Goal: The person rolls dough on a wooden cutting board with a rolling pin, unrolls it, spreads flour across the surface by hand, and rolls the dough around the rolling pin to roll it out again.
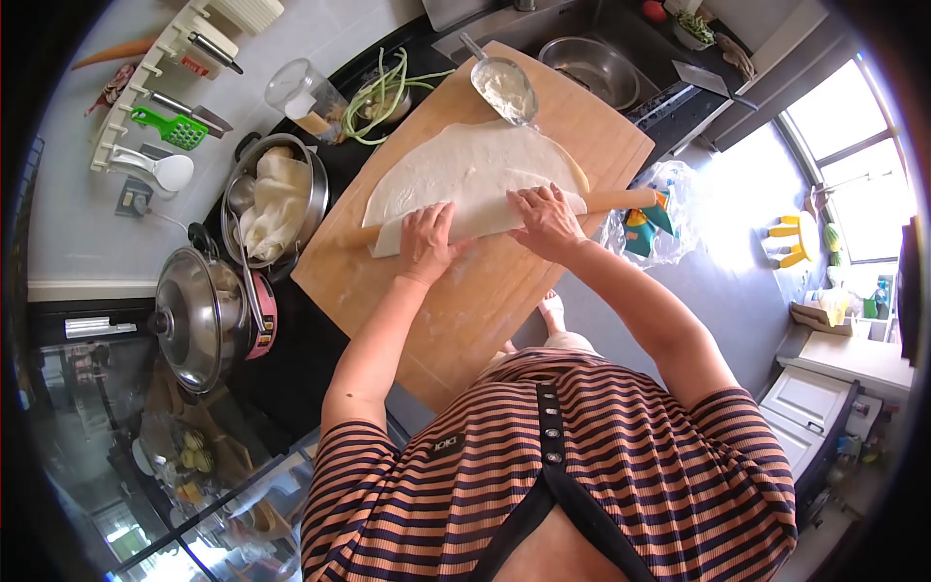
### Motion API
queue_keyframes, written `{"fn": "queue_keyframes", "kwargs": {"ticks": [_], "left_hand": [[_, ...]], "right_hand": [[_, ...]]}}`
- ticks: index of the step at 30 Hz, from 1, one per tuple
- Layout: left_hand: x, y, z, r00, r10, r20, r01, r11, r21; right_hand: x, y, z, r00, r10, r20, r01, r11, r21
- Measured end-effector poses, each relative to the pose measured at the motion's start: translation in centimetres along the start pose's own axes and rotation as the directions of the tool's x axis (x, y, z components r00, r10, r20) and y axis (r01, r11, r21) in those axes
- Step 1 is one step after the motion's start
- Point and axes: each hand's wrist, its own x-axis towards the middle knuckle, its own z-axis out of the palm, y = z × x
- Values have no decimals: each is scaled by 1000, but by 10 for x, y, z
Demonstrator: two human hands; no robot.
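A wide, thin sheet of dough (465, 170) lies on the wooden board. Its near edge is wrapped round a wooden rolling pin (619, 201), whose bare ends stick out on both sides. My left hand (427, 242) is on the left part of the wrapped pin, fingers curved over it and thumb pointing inward. On the right part, my right hand (548, 223) curls its fingers over the dough and pin in the same way. A metal scoop (504, 89) of flour rests at the board's far end, its tip by the dough.
Left of the wooden board (427, 335) stand a steel pot (312, 209) with a cloth inside and a lidded pan (199, 315). Beyond are a clear jug (303, 89), green stalks (378, 102) and a sink bowl (592, 70). A plastic bag (676, 218) is at the right.
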Motion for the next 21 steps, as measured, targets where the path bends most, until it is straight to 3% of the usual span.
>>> {"fn": "queue_keyframes", "kwargs": {"ticks": [2, 4, 7, 10, 19, 21], "left_hand": [[-2, 5, -12, 993, -15, 119, 15, 1000, 2], [-9, 13, -19, 996, 60, 65, -60, 998, -3], [-25, 17, -14, 996, 85, 40, -83, 995, -51], [-31, 16, -7, 995, 91, 52, -87, 994, -72], [-47, 32, -17, 988, 128, 83, -122, 990, -66], [-51, 37, -17, 990, 115, 77, -110, 992, -63]], "right_hand": [[0, -2, -4, 998, -35, 60, 36, 999, -26], [-6, -7, -12, 990, -75, 119, 82, 995, -55], [-21, -6, -2, 991, -134, -12, 134, 991, 0], [-31, -9, 3, 984, -173, -42, 174, 984, 26], [-42, -18, 3, 983, -156, 97, 139, 977, 159], [-45, -25, 3, 980, -168, 105, 157, 982, 109]]}}
